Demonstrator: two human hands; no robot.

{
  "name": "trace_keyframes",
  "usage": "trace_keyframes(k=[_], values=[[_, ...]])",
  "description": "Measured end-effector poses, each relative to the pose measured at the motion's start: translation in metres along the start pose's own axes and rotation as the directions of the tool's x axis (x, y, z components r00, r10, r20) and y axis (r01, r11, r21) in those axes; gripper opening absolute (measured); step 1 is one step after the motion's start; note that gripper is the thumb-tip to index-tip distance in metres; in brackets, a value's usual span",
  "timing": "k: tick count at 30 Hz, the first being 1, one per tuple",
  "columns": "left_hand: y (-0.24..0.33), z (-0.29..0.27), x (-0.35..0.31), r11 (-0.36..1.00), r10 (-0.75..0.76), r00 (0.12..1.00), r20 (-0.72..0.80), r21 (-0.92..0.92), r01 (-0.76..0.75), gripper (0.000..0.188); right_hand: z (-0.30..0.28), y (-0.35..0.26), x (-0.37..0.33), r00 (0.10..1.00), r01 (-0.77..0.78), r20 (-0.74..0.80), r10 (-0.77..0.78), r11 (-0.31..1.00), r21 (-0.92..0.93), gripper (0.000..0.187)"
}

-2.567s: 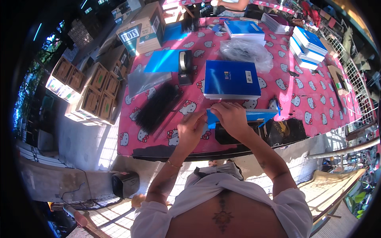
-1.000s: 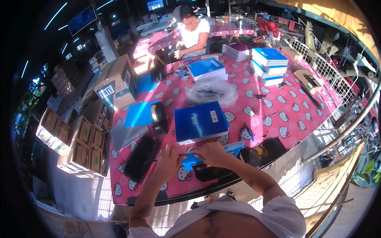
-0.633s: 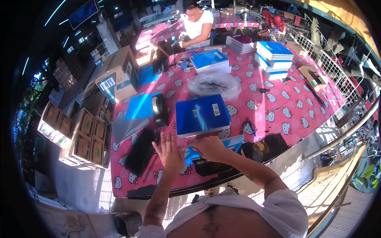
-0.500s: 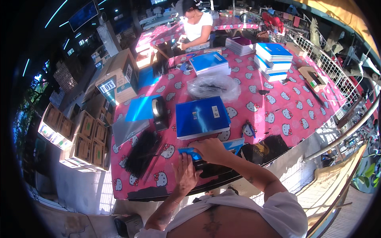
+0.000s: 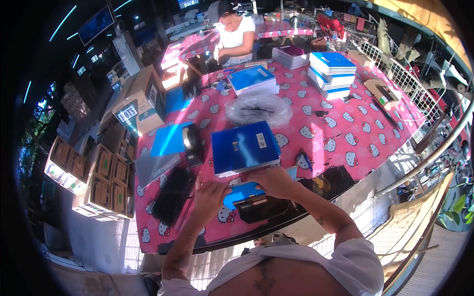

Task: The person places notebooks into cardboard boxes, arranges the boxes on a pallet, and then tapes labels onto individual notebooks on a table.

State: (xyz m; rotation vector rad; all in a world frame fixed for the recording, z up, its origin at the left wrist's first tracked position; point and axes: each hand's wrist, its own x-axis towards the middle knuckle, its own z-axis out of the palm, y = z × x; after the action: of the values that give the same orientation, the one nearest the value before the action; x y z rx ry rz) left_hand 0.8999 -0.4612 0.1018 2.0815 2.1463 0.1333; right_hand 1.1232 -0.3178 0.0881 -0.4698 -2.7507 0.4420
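Note:
A blue-covered notebook (image 5: 241, 193) lies at the table's near edge, on a black object (image 5: 264, 208) that I cannot identify. My right hand (image 5: 274, 182) grips its far edge with bent fingers. Curled at the notebook's left end, my left hand (image 5: 208, 196) has its fingertips pressed together; whatever they pinch is too small to make out. Just beyond both hands sits a stack of dark blue notebooks (image 5: 244, 148). A bundle of thin black strands, apparently binding coils (image 5: 173, 197), rests left of my left hand.
Farther off are a clear plastic bag (image 5: 259, 109), notebook stacks (image 5: 333, 71) and a black tape dispenser (image 5: 192, 143). Cardboard boxes (image 5: 140, 101) stand along the left side. Across the pink patterned table (image 5: 316, 148) another person (image 5: 237, 37) stands working. Some pens (image 5: 303, 160) lie to the right.
My left hand has risen from lying flat on the notebook and moved left to its end, fingers now curled. My right hand has shifted slightly right. The view has shifted a little.

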Motion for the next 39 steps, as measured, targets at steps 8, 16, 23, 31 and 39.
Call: trace_keyframes(k=[8,16,23,31,39], values=[[0.048,0.166,-0.043,0.997,-0.047,0.884,-0.466,0.034,0.071,0.080,0.012,0.005,0.004,0.996,0.085,-0.032,-0.085,0.996,0.008,0.040],[0.050,0.165,-0.032,0.993,0.009,0.873,-0.488,0.105,0.049,0.081,0.009,0.005,0.002,0.974,0.162,-0.166,-0.157,0.987,0.018,0.031],[0.057,0.134,-0.007,0.991,0.032,0.879,-0.476,0.129,0.033,0.082,0.024,0.014,-0.002,0.984,0.162,-0.082,-0.159,0.986,0.028,0.047],[0.080,0.127,-0.019,0.989,0.049,0.904,-0.425,0.150,0.017,0.086,0.001,0.004,-0.006,0.990,-0.011,0.143,0.018,0.999,-0.050,0.078],[0.058,0.007,0.022,0.990,0.110,0.994,-0.012,-0.084,-0.111,0.057,0.012,0.080,-0.072,0.952,-0.156,0.058,0.299,0.316,0.936,0.082]])
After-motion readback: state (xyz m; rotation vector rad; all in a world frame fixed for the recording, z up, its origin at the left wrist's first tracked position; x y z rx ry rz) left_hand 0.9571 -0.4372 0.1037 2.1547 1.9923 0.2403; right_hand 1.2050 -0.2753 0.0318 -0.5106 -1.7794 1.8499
